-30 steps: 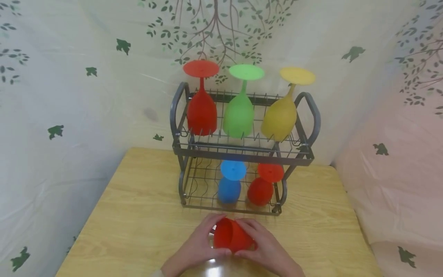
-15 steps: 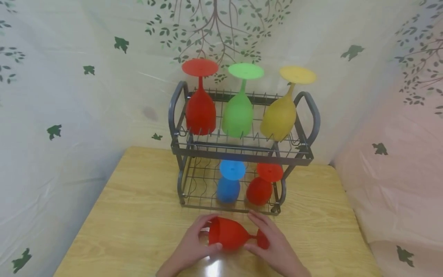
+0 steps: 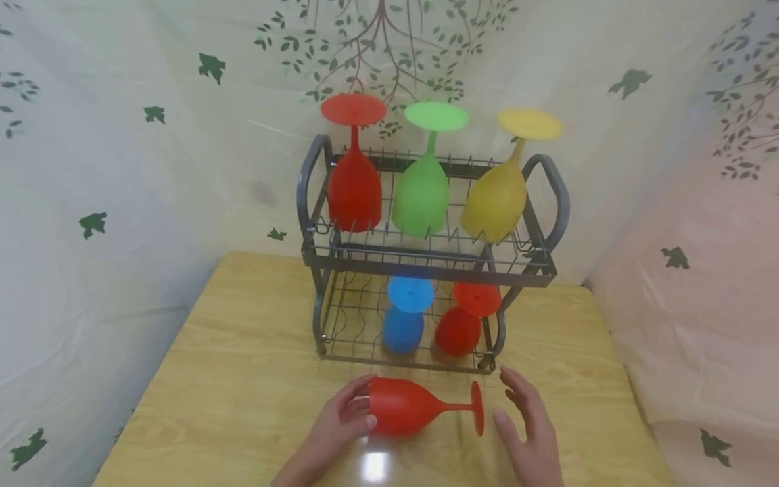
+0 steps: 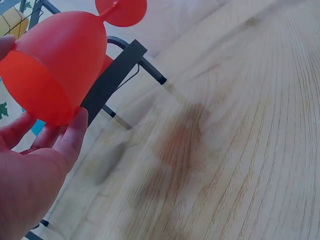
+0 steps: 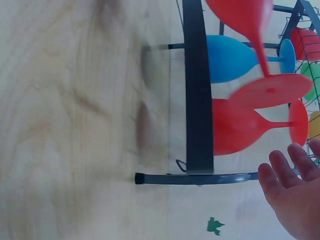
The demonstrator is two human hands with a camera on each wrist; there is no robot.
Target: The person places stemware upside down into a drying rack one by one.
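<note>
A red plastic wine glass (image 3: 402, 407) lies sideways in the air in front of the rack, bowl to the left and foot to the right. My left hand (image 3: 341, 423) grips it by the rim, thumb on the near side and fingers on the far side. In the left wrist view the fingertips (image 4: 75, 127) press against the bowl's edge, and the glass's shadow falls on the table below. My right hand (image 3: 531, 433) is apart from the glass, just right of its foot, with fingers spread and nothing in them.
A dark two-tier dish rack (image 3: 426, 267) stands at the back of the wooden table (image 3: 231, 379). Upside down on its top tier are red (image 3: 355, 193), green (image 3: 421, 196) and yellow (image 3: 496, 199) wine glasses. Blue (image 3: 403, 329) and red (image 3: 458, 331) ones occupy the lower tier's right half.
The red wine glass has turned so its foot points right and shows fully. My right hand has let go of it and moved right; my left hand keeps its hold at the rim.
</note>
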